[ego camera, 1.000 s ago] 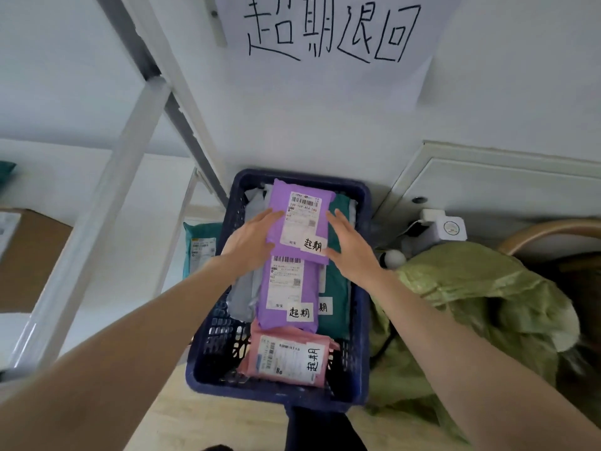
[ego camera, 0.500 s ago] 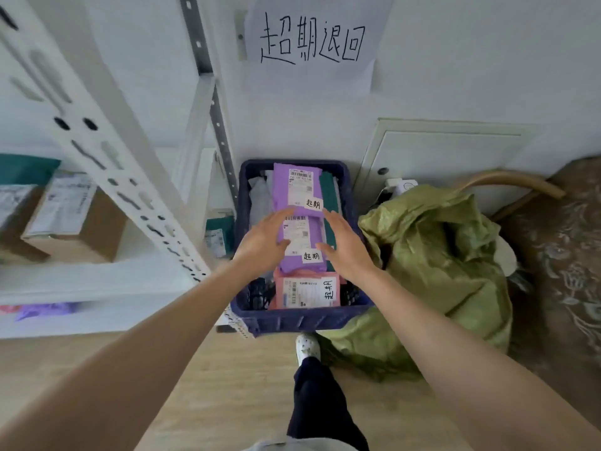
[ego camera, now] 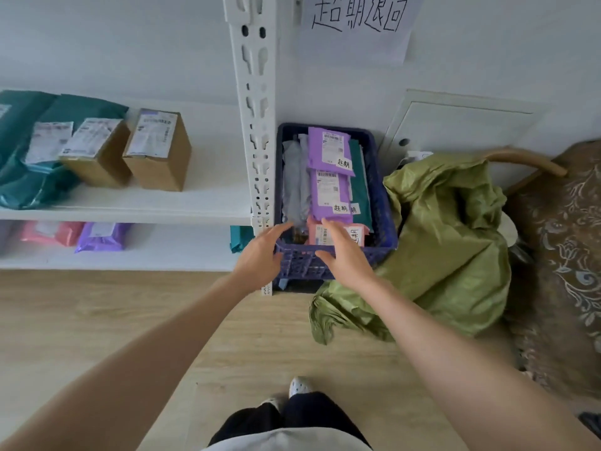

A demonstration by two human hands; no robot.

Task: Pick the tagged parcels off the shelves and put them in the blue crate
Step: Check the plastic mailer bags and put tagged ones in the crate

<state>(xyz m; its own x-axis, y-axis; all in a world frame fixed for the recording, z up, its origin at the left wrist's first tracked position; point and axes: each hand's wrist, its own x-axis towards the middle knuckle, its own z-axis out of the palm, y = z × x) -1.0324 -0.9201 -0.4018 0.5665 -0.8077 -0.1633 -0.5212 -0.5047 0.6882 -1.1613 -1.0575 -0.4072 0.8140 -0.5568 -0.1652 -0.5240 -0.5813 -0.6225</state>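
— Parcels first: what have we got?
— Far purple parcel (ego camera: 328, 151) and near purple parcel (ego camera: 330, 196) lie end to end in the blue crate (ego camera: 386, 203), each with a white handwritten tag. A pink parcel (ego camera: 328, 235) lies nearest me, with grey and green ones alongside.
— The hands?
— Left hand (ego camera: 260, 257) and right hand (ego camera: 346, 255) are at the crate's near rim, each grip spread and empty. Half a second ago they were over the near purple parcel.

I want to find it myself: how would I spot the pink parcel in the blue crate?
Find the white shelf post; the blue crate stands just right of it. Inside, the pink parcel lies at the near end, next to two purple parcels. It is the only pink one in there.
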